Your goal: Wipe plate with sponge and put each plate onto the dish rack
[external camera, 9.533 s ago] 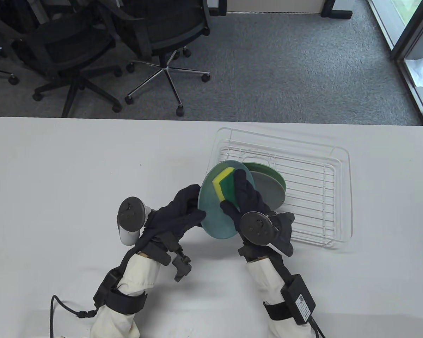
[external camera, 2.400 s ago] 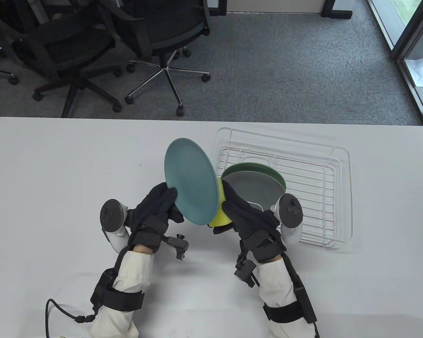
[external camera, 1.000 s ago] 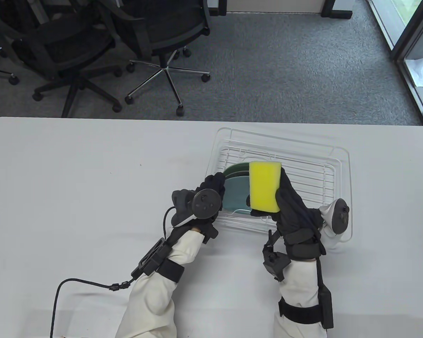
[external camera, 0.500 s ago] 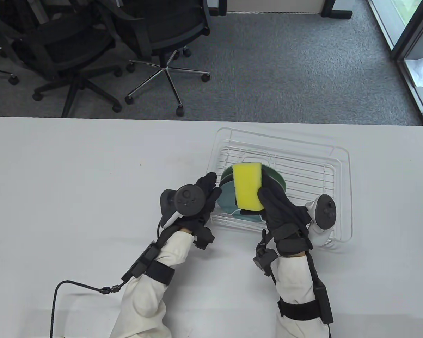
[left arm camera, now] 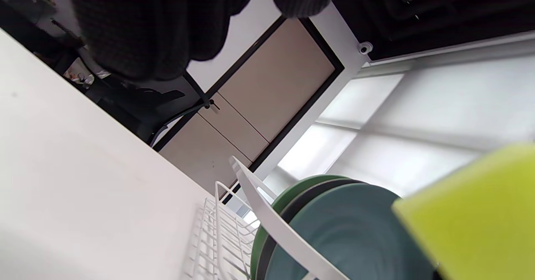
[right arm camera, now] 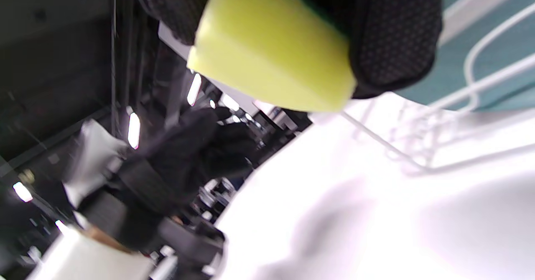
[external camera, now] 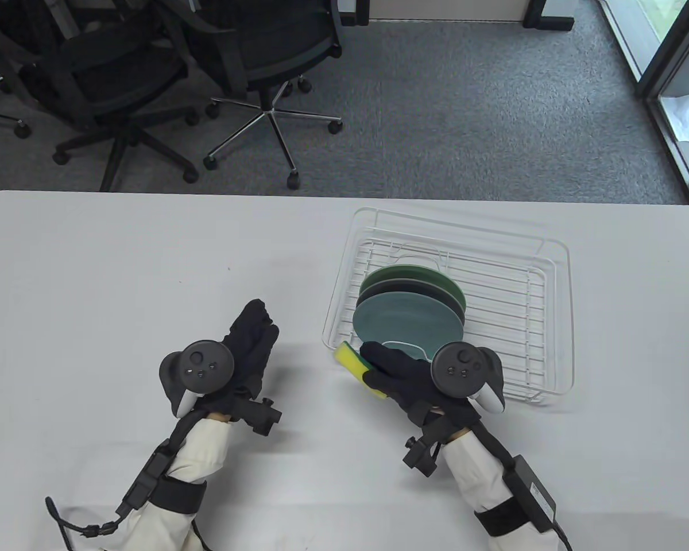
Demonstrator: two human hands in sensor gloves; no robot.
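Three plates stand on edge in the white wire dish rack: a teal plate in front, a dark grey plate behind it and a green plate at the back. The left wrist view shows the teal plate behind a rack wire. My right hand grips the yellow-and-green sponge just off the rack's near left corner; its yellow foam fills the top of the right wrist view. My left hand lies flat on the table, fingers straight, holding nothing.
Black office chairs stand on the grey carpet beyond the table's far edge. A glass door is at the far right. The right half of the rack holds no plates.
My left hand let go of the teal plate in the rack and drew back left onto the table. My right hand lowered the sponge from above the plates to the rack's near left corner.
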